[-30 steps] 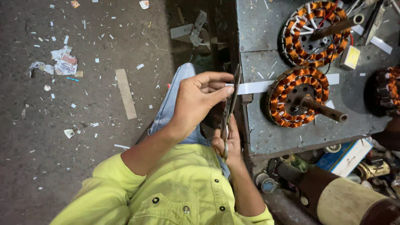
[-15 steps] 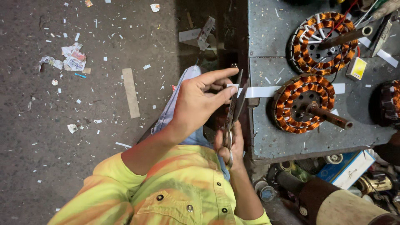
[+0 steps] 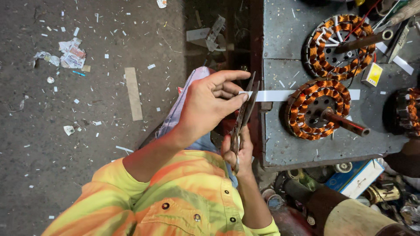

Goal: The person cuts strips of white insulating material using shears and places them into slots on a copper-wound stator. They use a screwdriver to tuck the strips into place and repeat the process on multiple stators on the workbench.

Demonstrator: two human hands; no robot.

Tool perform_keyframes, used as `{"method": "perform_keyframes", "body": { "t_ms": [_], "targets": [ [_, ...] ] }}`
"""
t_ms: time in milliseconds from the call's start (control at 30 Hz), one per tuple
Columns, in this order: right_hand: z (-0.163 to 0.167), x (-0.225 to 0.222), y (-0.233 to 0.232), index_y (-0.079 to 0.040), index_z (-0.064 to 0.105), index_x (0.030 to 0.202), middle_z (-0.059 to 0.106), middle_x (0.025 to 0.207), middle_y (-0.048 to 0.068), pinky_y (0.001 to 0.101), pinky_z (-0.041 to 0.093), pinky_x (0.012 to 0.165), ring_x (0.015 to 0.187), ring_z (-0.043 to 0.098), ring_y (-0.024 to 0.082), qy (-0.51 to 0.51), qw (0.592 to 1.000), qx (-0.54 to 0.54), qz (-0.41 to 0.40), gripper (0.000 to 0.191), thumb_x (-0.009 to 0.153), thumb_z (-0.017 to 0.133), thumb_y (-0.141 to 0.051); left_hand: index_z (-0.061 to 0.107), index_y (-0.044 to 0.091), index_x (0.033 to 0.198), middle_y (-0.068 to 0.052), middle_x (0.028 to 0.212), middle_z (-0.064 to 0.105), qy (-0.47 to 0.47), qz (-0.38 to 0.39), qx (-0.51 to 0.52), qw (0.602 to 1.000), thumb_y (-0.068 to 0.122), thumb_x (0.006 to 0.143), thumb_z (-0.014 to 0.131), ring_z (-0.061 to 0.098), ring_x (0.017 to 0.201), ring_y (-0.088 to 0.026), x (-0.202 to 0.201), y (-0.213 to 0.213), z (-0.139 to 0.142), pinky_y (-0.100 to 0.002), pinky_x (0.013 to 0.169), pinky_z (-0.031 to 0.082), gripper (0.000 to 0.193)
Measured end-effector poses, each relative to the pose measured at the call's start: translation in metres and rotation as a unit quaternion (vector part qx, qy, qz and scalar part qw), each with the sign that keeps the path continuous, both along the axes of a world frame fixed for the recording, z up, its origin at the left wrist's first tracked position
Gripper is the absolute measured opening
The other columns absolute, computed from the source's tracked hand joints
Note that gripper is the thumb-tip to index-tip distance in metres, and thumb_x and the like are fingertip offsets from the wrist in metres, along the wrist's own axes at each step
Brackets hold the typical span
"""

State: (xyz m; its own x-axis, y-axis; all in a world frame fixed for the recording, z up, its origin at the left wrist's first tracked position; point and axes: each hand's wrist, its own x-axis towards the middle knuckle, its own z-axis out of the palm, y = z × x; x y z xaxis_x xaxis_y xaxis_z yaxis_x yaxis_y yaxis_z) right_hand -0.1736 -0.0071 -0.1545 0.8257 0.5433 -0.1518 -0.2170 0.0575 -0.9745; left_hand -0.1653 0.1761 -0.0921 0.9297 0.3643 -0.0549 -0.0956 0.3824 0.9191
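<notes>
My left hand pinches the end of a long white paper strip between thumb and fingers. The strip runs right across the grey metal table and under a fan stator with copper windings. My right hand, lower down, grips the handles of a pair of scissors. The blades point upward and meet the strip just beside my left fingertips. Whether the blades are cutting into the strip is hard to tell.
Two more copper-wound stators lie on the table, one at the back, one at the right edge, beside a small yellow box. Paper scraps litter the dark floor. A blue-white box and cylinders sit below the table.
The hands and scissors stay together at the strip's end; the blades have parted slightly and set onto the strip. The view has shifted a little.
</notes>
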Motion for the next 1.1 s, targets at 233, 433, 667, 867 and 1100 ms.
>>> {"method": "perform_keyframes", "body": {
  "t_ms": [233,433,667,867,1100],
  "targets": [
    [0.004,0.002,0.002,-0.001,0.036,0.156,0.052,0.074,-0.007,0.0181,0.041,0.053,0.061,0.051,0.002,-0.022,0.998,-0.052,0.004,0.098,0.081,0.088,-0.035,0.068,0.002,0.13,-0.002,0.094,0.076,0.014,-0.003,0.011,1.0,0.002,0.093,0.075,0.07,0.083,-0.004,-0.001,0.001,0.003,-0.021,0.074,0.059,0.038],
    [0.002,0.0,0.001,-0.003,0.034,0.158,0.054,0.076,-0.006,0.0183,0.045,0.057,0.063,0.052,0.003,-0.008,0.999,-0.046,0.011,0.089,0.086,0.084,-0.016,0.068,0.002,0.131,-0.003,0.095,0.076,0.014,-0.01,0.015,1.0,0.002,0.092,0.076,0.071,0.084,-0.005,-0.002,0.003,0.002,-0.022,0.074,0.059,0.04],
    [-0.005,-0.001,-0.012,-0.001,0.037,0.159,0.058,0.083,-0.005,0.0197,0.046,0.059,0.067,0.056,0.004,-0.054,0.995,-0.085,0.027,0.084,0.087,0.078,-0.014,0.066,0.002,0.133,-0.004,0.098,0.074,0.004,-0.035,0.003,0.999,0.002,0.091,0.076,0.071,0.087,-0.007,-0.001,0.012,0.004,-0.023,0.078,0.06,0.044],
    [0.013,-0.017,-0.045,-0.003,0.046,0.15,0.056,0.073,-0.002,0.0253,0.043,0.047,0.053,0.054,0.009,0.019,0.982,-0.185,-0.031,0.072,0.081,0.068,-0.007,0.075,0.001,0.119,-0.002,0.096,0.073,0.032,-0.061,0.036,0.997,0.005,0.089,0.074,0.069,0.083,-0.007,0.003,0.035,0.03,-0.023,0.074,0.059,0.03],
    [0.048,0.012,-0.13,-0.002,0.047,0.154,0.064,0.084,0.002,0.0262,0.052,0.06,0.066,0.064,0.01,-0.304,0.897,-0.134,-0.292,0.087,0.075,0.077,-0.021,0.081,-0.001,0.103,-0.005,0.092,0.076,0.044,-0.085,0.092,0.991,0.006,0.087,0.074,0.071,0.08,-0.008,0.005,0.033,0.037,-0.023,0.072,0.057,0.019]
  ]
}}
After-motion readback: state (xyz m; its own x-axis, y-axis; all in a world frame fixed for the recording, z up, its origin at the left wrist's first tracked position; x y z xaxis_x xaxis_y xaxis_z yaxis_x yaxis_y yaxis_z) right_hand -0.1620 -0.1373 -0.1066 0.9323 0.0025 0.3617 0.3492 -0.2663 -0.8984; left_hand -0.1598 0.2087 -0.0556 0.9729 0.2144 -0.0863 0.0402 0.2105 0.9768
